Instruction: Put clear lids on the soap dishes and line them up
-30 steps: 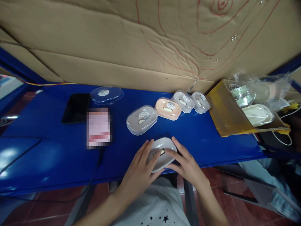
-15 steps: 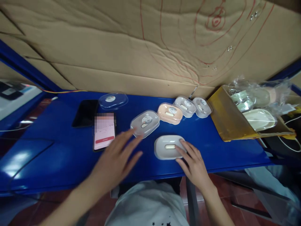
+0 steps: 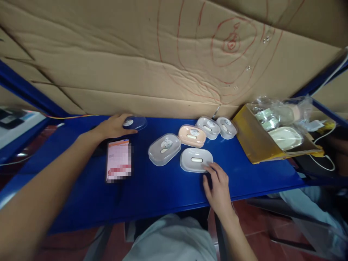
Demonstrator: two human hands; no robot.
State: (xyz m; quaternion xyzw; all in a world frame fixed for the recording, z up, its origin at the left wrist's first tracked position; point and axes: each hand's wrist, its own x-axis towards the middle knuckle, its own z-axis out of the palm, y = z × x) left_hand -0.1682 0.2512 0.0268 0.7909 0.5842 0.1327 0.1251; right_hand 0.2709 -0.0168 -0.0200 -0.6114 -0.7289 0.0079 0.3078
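My left hand (image 3: 116,125) reaches to the back left of the blue table, its thumb and fingers around the left end of a clear plastic lid (image 3: 140,123) with a round white label. The hand covers part of the lid. My right hand (image 3: 218,185) is open, with its fingertips at the lower right rim of an uncovered grey soap dish (image 3: 187,159) that has a pale bar in its middle. Left of that dish is a grey soap dish under a clear lid (image 3: 159,152). A peach lidded soap dish (image 3: 187,135) is just behind.
Two more grey lidded dishes, one (image 3: 208,127) beside another (image 3: 227,127), stand against the cardboard wall (image 3: 122,72). A lit phone (image 3: 119,159) lies at left. An open carton (image 3: 246,141) with plastic-wrapped dishes stands at right.
My left hand has moved left and away from me, from above the table's middle to the clear lid. My right hand has drawn back from inside the dish to its rim.
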